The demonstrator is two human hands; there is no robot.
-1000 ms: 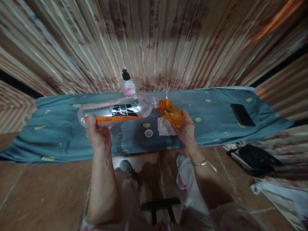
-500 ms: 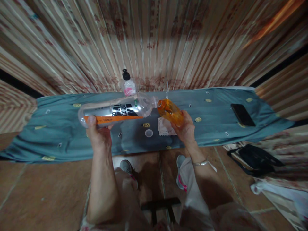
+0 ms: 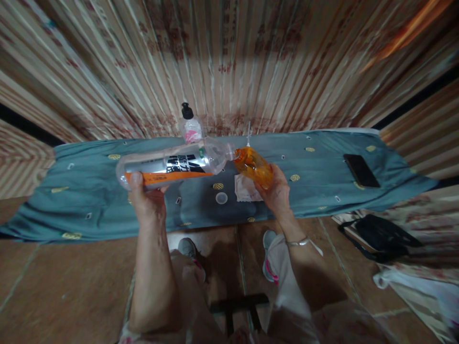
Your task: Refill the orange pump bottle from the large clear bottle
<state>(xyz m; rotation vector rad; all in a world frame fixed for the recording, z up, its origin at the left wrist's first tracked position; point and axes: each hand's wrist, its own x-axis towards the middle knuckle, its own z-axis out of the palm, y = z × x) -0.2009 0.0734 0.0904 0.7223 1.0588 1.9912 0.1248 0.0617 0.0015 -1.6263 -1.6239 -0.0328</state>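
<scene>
Above the cloth-covered table, my left hand [image 3: 147, 203] is closed around the base of a large clear plastic bottle [image 3: 172, 165] with a silver and orange label. The bottle lies almost level, its neck pointing right. In my right hand [image 3: 276, 188] is a smaller orange bottle [image 3: 253, 167], tilted with its mouth up and to the left. The two mouths meet or nearly meet; whether they touch, I cannot tell. Below them on the table lie a round clear cap [image 3: 221, 198] and a folded pale cloth [image 3: 245, 188], partly under my right hand.
Behind the large bottle stands a clear bottle with a black pump-like top [image 3: 190, 124]. A white pump stem [image 3: 248, 136] is at the table's back. A black phone [image 3: 360, 170] lies on the right of the green tablecloth [image 3: 96, 191]. A black bag [image 3: 383, 236] sits lower right.
</scene>
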